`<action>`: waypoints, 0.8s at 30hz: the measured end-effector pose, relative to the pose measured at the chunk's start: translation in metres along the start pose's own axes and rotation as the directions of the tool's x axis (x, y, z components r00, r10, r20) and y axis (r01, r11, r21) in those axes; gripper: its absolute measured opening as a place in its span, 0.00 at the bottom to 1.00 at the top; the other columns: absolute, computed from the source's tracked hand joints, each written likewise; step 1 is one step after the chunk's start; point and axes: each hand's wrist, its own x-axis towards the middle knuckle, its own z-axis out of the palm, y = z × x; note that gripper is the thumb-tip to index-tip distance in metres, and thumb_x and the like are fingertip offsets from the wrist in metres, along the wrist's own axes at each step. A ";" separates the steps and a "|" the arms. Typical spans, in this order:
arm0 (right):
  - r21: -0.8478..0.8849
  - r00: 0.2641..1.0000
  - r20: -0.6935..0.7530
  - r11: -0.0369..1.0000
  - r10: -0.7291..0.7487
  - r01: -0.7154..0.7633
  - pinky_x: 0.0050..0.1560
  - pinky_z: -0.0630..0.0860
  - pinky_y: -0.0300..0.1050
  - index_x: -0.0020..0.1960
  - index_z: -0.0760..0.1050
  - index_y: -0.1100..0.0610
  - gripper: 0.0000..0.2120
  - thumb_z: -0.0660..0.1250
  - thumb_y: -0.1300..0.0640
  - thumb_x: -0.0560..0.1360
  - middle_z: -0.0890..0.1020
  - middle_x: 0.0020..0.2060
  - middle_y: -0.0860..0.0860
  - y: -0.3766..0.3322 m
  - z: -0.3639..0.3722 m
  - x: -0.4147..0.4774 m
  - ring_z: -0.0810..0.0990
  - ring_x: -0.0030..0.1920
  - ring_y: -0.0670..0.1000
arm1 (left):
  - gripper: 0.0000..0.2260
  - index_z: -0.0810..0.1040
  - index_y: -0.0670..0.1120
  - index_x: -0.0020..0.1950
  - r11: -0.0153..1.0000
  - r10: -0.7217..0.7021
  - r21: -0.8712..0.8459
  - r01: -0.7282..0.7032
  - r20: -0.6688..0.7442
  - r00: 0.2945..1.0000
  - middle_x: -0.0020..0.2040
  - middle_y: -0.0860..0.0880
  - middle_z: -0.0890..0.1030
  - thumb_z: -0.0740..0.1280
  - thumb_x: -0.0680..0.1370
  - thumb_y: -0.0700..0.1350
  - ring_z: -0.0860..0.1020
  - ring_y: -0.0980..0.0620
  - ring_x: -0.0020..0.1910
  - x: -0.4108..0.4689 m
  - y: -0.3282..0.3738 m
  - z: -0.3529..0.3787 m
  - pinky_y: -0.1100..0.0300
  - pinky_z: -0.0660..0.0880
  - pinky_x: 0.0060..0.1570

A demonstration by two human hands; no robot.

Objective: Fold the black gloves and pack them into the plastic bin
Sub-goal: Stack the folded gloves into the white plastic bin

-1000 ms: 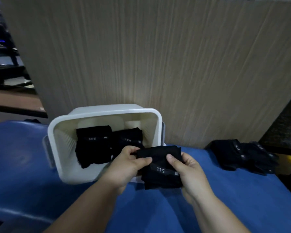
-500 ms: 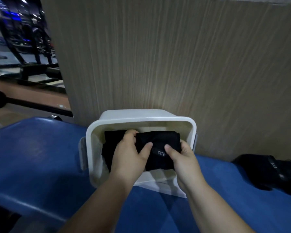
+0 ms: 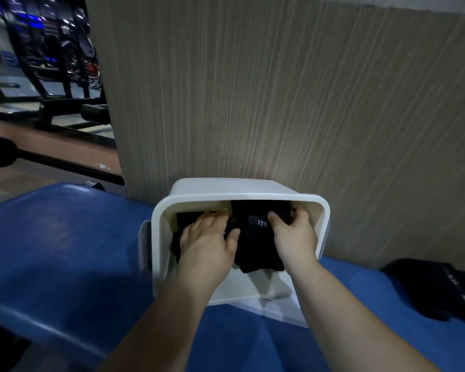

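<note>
Blue mat (image 3: 65, 251): R hand (image 3: 293, 234) grips glove (image 3: 255, 245).

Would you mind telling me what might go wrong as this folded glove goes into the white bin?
1. The right hand grips the folded glove only near its top; its lower edge is unheld and may unfold on release.
2. The left hand presses flat on the packed gloves; lifting it may let them shift.
3. The bin sits on a rounded blue pad, so pushing could slide it.
</note>
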 end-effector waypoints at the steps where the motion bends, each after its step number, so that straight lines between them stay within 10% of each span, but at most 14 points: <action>1: -0.044 1.000 -0.004 0.999 -0.005 0.005 0.46 0.66 0.39 0.66 0.68 0.55 0.19 0.66 0.52 0.77 0.75 0.47 0.46 0.000 0.001 0.001 0.74 0.47 0.48 | 0.20 0.66 0.54 0.72 1.000 0.002 0.016 -0.002 0.014 1.000 0.70 0.54 0.70 0.54 0.81 0.56 0.64 0.53 0.70 0.000 -0.002 0.002 0.57 0.56 0.70; 11: -0.350 0.994 0.087 0.933 -0.059 0.086 0.45 0.70 0.44 0.60 0.70 0.54 0.13 0.61 0.50 0.79 0.76 0.43 0.49 0.013 0.019 0.002 0.76 0.44 0.53 | 0.21 0.53 0.61 0.77 0.989 -0.024 0.146 0.002 0.150 0.988 0.76 0.55 0.60 0.48 0.83 0.57 0.55 0.53 0.75 0.002 -0.011 0.015 0.52 0.50 0.73; 18: -0.160 0.993 0.120 0.987 -0.001 0.021 0.49 0.70 0.44 0.58 0.75 0.54 0.10 0.61 0.52 0.79 0.79 0.44 0.48 0.013 0.016 0.010 0.79 0.51 0.54 | 0.21 0.56 0.60 0.76 0.994 -0.023 0.108 0.011 0.110 0.994 0.75 0.56 0.62 0.50 0.82 0.56 0.57 0.54 0.74 0.002 -0.011 0.012 0.54 0.50 0.73; 24: -0.604 0.989 0.147 0.794 0.021 0.073 0.45 0.68 0.42 0.56 0.72 0.59 0.12 0.59 0.51 0.80 0.81 0.49 0.56 0.009 0.019 0.012 0.79 0.50 0.57 | 0.21 0.55 0.61 0.76 0.995 -0.012 0.101 0.000 0.122 0.992 0.75 0.56 0.61 0.50 0.82 0.55 0.56 0.54 0.74 0.001 -0.009 0.011 0.54 0.49 0.73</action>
